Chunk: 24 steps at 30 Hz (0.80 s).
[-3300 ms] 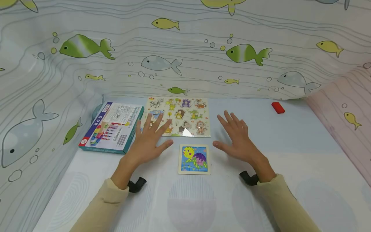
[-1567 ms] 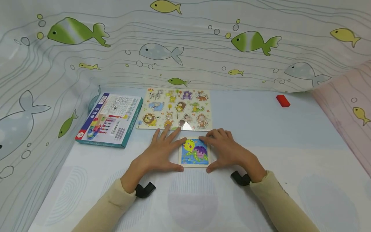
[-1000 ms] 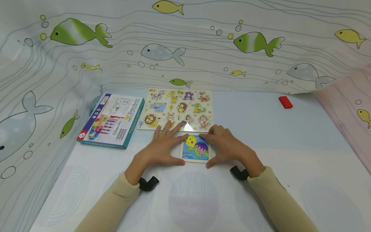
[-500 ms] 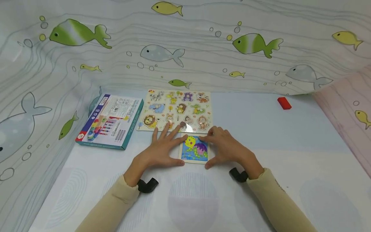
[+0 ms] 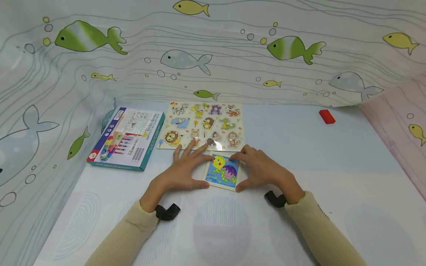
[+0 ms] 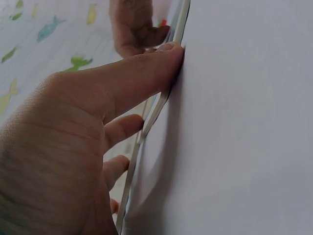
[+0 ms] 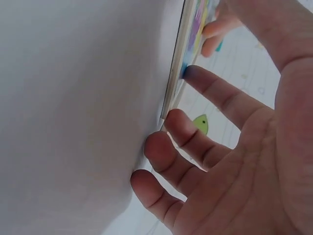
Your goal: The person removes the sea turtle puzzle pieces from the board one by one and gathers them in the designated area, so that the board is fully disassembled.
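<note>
Your left forearm (image 5: 128,231) and right forearm (image 5: 323,231) angle inward, aimed at the tabletop's (image 5: 299,147) far edge. And here's your left hand (image 5: 179,173), fingers fanned, thumb stretched inward! Your right hand (image 5: 261,168) mirrors it, index and thumb well apart, the other fingers bent.

Carrying a box (image 5: 125,138) by the back-left corner of the table (image 5: 299,147), an animal board (image 5: 201,125) at its back edge, a turtle puzzle (image 5: 221,171) nearer the front edge, a red block (image 5: 327,116) towards the back-right corner.
</note>
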Motion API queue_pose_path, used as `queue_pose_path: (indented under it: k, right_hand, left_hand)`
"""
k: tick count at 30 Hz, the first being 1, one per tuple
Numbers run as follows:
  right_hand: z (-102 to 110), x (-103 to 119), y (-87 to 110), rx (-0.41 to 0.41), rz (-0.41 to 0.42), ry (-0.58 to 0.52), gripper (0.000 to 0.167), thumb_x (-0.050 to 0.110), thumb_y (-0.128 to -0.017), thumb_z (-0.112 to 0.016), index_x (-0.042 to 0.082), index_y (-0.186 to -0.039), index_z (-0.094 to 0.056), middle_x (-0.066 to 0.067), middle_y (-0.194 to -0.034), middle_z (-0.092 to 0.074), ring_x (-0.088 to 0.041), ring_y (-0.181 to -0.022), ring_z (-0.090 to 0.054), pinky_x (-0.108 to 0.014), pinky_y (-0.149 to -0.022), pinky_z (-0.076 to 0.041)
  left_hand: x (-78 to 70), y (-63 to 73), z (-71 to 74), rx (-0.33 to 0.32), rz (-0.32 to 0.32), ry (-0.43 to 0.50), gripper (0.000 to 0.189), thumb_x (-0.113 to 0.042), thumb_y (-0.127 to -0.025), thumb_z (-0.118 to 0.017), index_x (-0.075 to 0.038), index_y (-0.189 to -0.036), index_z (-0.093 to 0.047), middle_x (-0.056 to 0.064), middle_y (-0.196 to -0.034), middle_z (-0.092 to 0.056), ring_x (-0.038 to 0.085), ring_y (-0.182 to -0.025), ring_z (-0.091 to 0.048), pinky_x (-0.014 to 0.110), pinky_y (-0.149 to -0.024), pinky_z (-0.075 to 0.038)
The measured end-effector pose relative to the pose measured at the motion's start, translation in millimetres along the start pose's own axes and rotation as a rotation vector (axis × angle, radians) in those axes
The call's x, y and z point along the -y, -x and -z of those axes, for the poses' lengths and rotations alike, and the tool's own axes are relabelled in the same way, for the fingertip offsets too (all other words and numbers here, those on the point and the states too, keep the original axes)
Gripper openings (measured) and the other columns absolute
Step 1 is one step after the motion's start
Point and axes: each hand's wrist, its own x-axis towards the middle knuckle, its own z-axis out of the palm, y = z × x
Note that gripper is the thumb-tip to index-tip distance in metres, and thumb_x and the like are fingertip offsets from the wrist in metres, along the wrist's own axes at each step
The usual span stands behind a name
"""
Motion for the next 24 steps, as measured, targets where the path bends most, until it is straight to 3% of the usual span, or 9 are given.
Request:
queue_pose_path:
  k: [5,11,18,24]
  right_hand:
    - [0.7,-0.2,0.0,0.014,0.004,-0.001,0.089,0.06,-0.063,-0.091,0.03,-0.14,-0.058,-0.002,-0.121,-0.055,-0.021,-0.1,-0.052,-0.039,-0.086,-0.048]
    - [3.0,0.1,-0.2,0.04,0.012,-0.048,0.073,0.053,-0.067,-0.091,0.027,-0.128,-0.06,0.003,-0.111,-0.061,-0.018,-0.099,-0.053,-0.042,-0.093,-0.045]
    - [4.9,-4.4,0.5,0.077,0.046,-0.198,0.049,0.041,-0.072,-0.092,0.023,-0.109,-0.064,0.006,-0.075,-0.054,-0.01,-0.07,-0.05,-0.027,-0.066,-0.042]
    - [4.2,-4.3,-4.7,0.079,0.046,-0.251,0.029,0.033,-0.08,-0.087,0.021,-0.098,-0.069,0.006,-0.069,-0.056,-0.011,-0.063,-0.051,-0.025,-0.059,-0.042]
  left_hand:
    - [3.8,0.3,-2.4,-0.019,-0.001,0.013,0.081,-0.064,-0.076,-0.076,-0.032,-0.146,-0.051,-0.006,-0.172,-0.016,0.032,-0.161,0.009,0.066,-0.121,0.011]
    - [5.4,1.2,-2.5,-0.023,-0.007,0.032,0.079,-0.062,-0.078,-0.075,-0.032,-0.147,-0.051,-0.005,-0.172,-0.018,0.031,-0.161,0.009,0.065,-0.121,0.01]
    - [4.5,1.6,-0.7,-0.025,-0.042,0.011,0.066,-0.047,-0.085,-0.069,-0.035,-0.148,-0.052,-0.003,-0.172,-0.019,0.037,-0.16,0.006,0.069,-0.12,0.008]
    - [4.7,1.3,-1.1,-0.041,-0.078,0.005,0.058,-0.039,-0.087,-0.064,-0.039,-0.145,-0.057,-0.001,-0.172,-0.021,0.041,-0.159,0.003,0.073,-0.118,0.007]
